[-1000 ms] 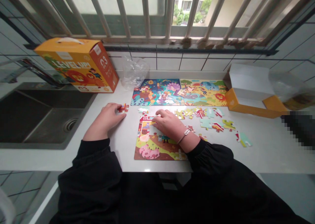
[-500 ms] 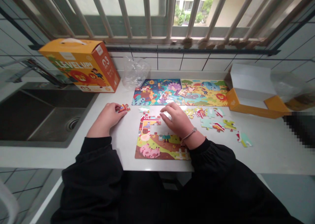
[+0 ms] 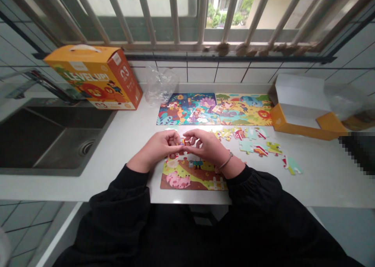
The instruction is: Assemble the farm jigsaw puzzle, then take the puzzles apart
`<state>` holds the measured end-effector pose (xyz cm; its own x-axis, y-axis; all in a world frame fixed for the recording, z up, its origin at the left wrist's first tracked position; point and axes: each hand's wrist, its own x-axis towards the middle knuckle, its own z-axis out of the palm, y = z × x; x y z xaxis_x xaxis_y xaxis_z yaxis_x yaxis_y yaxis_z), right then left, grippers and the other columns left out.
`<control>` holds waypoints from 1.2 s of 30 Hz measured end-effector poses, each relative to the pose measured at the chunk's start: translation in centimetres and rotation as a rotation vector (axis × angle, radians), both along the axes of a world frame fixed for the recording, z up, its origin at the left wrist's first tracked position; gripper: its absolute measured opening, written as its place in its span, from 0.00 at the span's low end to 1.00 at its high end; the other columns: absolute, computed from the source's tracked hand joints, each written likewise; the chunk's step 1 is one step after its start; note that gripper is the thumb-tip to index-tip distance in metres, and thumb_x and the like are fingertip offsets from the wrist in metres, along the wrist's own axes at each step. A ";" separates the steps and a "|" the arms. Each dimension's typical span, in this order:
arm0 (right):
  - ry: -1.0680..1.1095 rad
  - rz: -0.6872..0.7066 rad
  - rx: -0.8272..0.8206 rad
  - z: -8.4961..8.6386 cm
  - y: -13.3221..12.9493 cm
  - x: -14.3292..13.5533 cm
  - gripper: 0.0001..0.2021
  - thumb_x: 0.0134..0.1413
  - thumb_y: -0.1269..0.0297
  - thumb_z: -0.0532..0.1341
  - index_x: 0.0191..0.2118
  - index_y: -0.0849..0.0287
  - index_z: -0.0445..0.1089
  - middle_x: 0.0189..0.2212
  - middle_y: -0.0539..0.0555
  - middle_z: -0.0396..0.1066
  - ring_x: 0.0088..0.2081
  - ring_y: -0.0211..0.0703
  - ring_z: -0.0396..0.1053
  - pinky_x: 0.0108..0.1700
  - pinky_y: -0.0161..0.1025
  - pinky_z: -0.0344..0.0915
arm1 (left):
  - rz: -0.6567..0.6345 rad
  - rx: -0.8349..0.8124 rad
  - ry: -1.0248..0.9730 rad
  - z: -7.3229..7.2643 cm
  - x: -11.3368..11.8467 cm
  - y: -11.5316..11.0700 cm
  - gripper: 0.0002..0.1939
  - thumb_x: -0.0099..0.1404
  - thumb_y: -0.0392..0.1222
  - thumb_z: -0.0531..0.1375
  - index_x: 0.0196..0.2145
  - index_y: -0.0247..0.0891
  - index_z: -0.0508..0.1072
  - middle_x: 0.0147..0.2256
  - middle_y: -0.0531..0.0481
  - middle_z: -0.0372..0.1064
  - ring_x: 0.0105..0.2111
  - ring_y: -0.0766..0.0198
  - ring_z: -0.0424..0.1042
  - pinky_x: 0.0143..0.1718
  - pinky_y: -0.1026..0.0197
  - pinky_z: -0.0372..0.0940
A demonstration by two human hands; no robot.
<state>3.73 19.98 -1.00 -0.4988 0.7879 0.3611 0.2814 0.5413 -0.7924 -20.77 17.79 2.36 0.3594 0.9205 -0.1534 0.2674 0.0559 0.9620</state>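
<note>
My left hand (image 3: pixel 161 146) and my right hand (image 3: pixel 205 147) meet above the upper part of a farm jigsaw (image 3: pixel 202 175). Between their fingertips is a small red and yellow puzzle piece (image 3: pixel 185 142), partly hidden by the fingers. Both hands pinch it. The jigsaw's lower part shows a pink pig and a white fence; my hands cover much of its top. Loose pieces (image 3: pixel 246 145) lie to the right of my right hand, several of them with red barn parts.
Two finished puzzles, one blue (image 3: pixel 187 114) and one yellow (image 3: pixel 249 112), lie behind. An orange box (image 3: pixel 96 79) and a clear plastic bag (image 3: pixel 161 87) stand back left, an open box (image 3: pixel 304 118) at right. A sink (image 3: pixel 58 142) is at far left.
My left hand has moved right with the piece, from beside the jigsaw to over it. My right hand has turned its fingers to the left and closed on the piece too.
</note>
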 end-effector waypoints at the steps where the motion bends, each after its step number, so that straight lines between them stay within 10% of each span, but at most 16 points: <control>1: -0.007 0.005 -0.017 0.0 0.0 0.0 0.16 0.65 0.55 0.75 0.53 0.56 0.79 0.44 0.55 0.82 0.36 0.40 0.77 0.40 0.39 0.76 | 0.000 -0.005 0.000 0.0 0.3 -0.2 0.21 0.64 0.55 0.78 0.34 0.39 0.74 0.29 0.49 0.80 0.24 0.64 0.75 0.26 0.63 0.65; 9: -0.007 0.058 -0.239 0.3 -0.2 -0.1 0.15 0.63 0.60 0.75 0.52 0.54 0.77 0.37 0.49 0.81 0.35 0.39 0.77 0.40 0.36 0.72 | -0.052 -0.047 -0.118 -0.3 0.0 -0.2 0.20 0.68 0.55 0.75 0.38 0.40 0.72 0.33 0.47 0.82 0.26 0.64 0.76 0.29 0.62 0.68; 15: -0.009 -0.015 -0.405 0.0 -0.3 -0.5 0.13 0.64 0.56 0.74 0.46 0.55 0.75 0.30 0.46 0.78 0.30 0.38 0.75 0.34 0.34 0.67 | 0.171 0.359 0.249 -0.5 -1.2 0.9 0.17 0.72 0.56 0.68 0.36 0.39 0.74 0.29 0.53 0.73 0.29 0.64 0.70 0.31 0.62 0.62; 36: -0.386 -0.101 -0.070 0.7 -1.5 -1.7 0.09 0.59 0.68 0.77 0.41 0.58 0.78 0.34 0.49 0.77 0.36 0.40 0.71 0.40 0.36 0.61 | -0.056 0.268 0.443 -1.4 -2.4 1.6 0.11 0.68 0.50 0.68 0.33 0.39 0.78 0.27 0.53 0.73 0.28 0.62 0.68 0.31 0.60 0.58</control>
<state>2.00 18.43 -0.31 -0.5061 0.8559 0.1066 0.6144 0.4444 -0.6520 -23.14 19.40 0.93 0.3629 0.9297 -0.0633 0.6478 -0.2028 0.7344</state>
